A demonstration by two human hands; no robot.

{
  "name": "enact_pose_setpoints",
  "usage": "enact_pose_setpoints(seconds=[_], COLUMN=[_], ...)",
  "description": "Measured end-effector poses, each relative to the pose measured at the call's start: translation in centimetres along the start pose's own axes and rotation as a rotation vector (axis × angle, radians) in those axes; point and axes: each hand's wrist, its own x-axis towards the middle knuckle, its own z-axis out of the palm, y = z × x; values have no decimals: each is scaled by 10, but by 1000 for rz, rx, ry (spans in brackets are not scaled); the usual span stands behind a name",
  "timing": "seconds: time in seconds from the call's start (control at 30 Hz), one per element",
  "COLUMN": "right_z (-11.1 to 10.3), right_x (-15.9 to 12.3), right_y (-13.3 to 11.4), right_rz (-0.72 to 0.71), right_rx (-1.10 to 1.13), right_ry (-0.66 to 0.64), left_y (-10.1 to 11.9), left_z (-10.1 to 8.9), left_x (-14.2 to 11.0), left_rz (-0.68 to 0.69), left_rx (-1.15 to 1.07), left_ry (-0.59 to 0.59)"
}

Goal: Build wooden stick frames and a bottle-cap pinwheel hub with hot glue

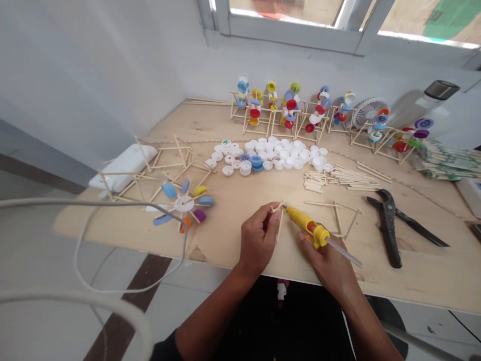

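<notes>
At 12 o'clock, above the front edge of the table (225,225), the left hand (258,239) pinched crossed wooden sticks (278,214) in its fingers, steadying their joint just beside the tip of a yellow glue gun (310,224), aimed there by the right hand (326,258) with curled fingers.

The person's left hand (258,239) and right hand (323,260) are bare, with no glove on either, and the fingernails look trimmed short. The left forearm (212,313) and right forearm (364,306) are bare too, slim and lean in build. A black short sleeve (165,348) shows at the bottom edge of the view, on the left arm. Between the arms sits a dark garment (285,321), too dark for folds or markings to be made out.
</notes>
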Motion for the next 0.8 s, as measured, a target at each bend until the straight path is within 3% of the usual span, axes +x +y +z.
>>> enact_pose_setpoints(seconds=[0.8], right_z=[0], right_x=[-1], right_y=[1], right_rz=[-32], right_rx=[-11], right_ry=[23], left_y=[3], left_z=[0], left_x=[0], left_rz=[13], left_rx=[2], left_ry=[11])
